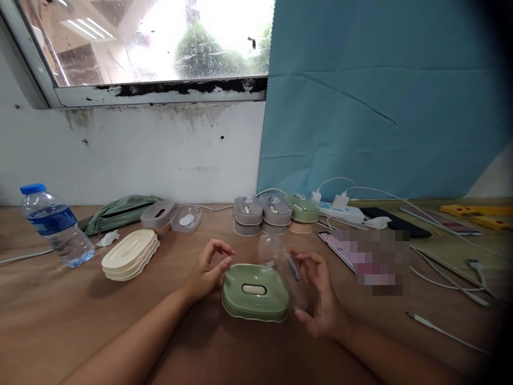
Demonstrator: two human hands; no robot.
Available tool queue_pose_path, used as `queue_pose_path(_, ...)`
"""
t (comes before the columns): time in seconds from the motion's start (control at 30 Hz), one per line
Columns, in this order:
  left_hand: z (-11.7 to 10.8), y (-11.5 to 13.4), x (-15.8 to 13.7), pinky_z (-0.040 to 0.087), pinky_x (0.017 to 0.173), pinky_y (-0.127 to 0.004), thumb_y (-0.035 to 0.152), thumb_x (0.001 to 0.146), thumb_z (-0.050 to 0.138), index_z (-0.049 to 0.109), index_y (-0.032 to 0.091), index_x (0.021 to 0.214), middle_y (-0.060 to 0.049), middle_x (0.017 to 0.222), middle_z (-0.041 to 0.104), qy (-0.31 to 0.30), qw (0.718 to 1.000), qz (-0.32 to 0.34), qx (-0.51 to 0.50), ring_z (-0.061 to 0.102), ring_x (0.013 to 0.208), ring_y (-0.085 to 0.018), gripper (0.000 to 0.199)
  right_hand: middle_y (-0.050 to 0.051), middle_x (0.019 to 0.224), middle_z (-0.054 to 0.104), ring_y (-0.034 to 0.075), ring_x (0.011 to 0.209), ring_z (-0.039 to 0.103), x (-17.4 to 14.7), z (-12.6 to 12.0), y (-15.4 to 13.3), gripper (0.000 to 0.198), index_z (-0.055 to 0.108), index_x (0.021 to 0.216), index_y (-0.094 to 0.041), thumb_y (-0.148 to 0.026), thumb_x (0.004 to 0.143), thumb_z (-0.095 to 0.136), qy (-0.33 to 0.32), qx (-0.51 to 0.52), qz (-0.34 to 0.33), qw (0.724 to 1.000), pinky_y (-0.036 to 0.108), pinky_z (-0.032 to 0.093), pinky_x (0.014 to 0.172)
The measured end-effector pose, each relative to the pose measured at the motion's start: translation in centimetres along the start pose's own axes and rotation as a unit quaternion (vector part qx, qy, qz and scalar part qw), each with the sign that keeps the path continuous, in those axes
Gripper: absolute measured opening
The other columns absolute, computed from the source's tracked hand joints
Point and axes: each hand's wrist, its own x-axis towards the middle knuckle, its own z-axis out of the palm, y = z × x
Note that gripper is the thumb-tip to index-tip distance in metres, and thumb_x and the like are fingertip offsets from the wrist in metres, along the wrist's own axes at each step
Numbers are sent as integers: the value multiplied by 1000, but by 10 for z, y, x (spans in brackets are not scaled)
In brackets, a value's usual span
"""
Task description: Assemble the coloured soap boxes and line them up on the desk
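Observation:
A green lidded box (256,305) with a pale oval inset in its top rests on the table in front of me. At its left corner is my left hand (208,272), thumb and fingers apart, with nothing in its grasp; I cannot tell whether the thumb touches the box. My right hand (320,297) grips a clear plastic cover (294,286) by its edge. The cover is tilted nearly upright and blurred over the box's right side. Something dark and small shows on or through it.
Stacked cream lids (130,251) lie left, near a water bottle (56,227). Behind stand grey boxes (247,211) and another green box (304,208). Further left are a grey lid (157,214) and clear cover (186,219). A phone (339,248), power strip (344,212) and cables occupy the right.

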Motion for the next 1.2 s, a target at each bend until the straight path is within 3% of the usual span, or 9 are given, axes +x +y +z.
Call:
queue_pose_path(0.1, -3, -13, 4, 42, 79, -29, 33, 81, 50, 46, 19, 94, -4, 95, 56, -47, 985, -120, -116, 55, 84, -14, 20, 12, 116, 37, 29, 112, 40, 3, -1, 5, 73, 23, 112, -25, -43, 56, 65, -47, -7, 16, 999, 43, 35, 93)
queue_pose_path(0.23, -2, -20, 7, 43, 77, -29, 40, 81, 47, 45, 18, 94, -5, 100, 56, -54, 962, -182, -197, 57, 83, -14, 25, 12, 119, 40, 27, 108, 46, 2, -1, 11, 68, 28, 109, -24, -33, 53, 67, -102, -26, 67, 992, 41, 38, 91)
queue_pose_path(0.43, -6, -20, 7, 40, 83, -31, 40, 80, 50, 47, 18, 97, -6, 102, 55, -115, 957, -164, -210, 53, 93, -17, 28, 10, 124, 40, 28, 115, 40, 6, -3, 6, 60, 38, 113, -24, -35, 61, 66, -186, -132, 70, 971, 43, 33, 95)
queue_pose_path(0.6, -10, -14, 7, 39, 81, -29, 27, 67, 68, 45, 20, 100, -4, 105, 51, -179, 948, -170, -200, 52, 94, -15, 40, 11, 130, 32, 28, 122, 32, 8, -3, 1, 62, 35, 119, -25, -37, 66, 64, -244, -165, 49, 954, 43, 31, 97)
queue_pose_path(0.93, -18, -21, 9, 37, 88, -32, 20, 65, 70, 45, 21, 104, -6, 110, 50, -198, 934, -182, -234, 49, 103, -17, 47, 10, 137, 17, 27, 127, 23, 4, -2, -8, 75, 30, 127, -24, -32, 62, 66, -300, -219, 92, 924, 40, 29, 100)
queue_pose_path(1.07, -21, -25, 9, 36, 90, -35, 20, 65, 71, 45, 21, 107, -7, 113, 50, -206, 929, -184, -247, 48, 105, -19, 49, 8, 141, 13, 27, 129, 19, 6, -2, -14, 73, 31, 128, -24, -26, 61, 62, -317, -252, 33, 914, 40, 27, 101)
queue_pose_path(1.2, -23, -25, 11, 35, 92, -38, 17, 62, 73, 45, 21, 107, -8, 115, 50, -227, 916, -185, -273, 47, 109, -21, 53, 8, 134, 36, 24, 130, 18, 11, -6, -18, 70, 32, 128, -22, -14, 61, 52, -372, -246, -107, 889, 43, 22, 103)
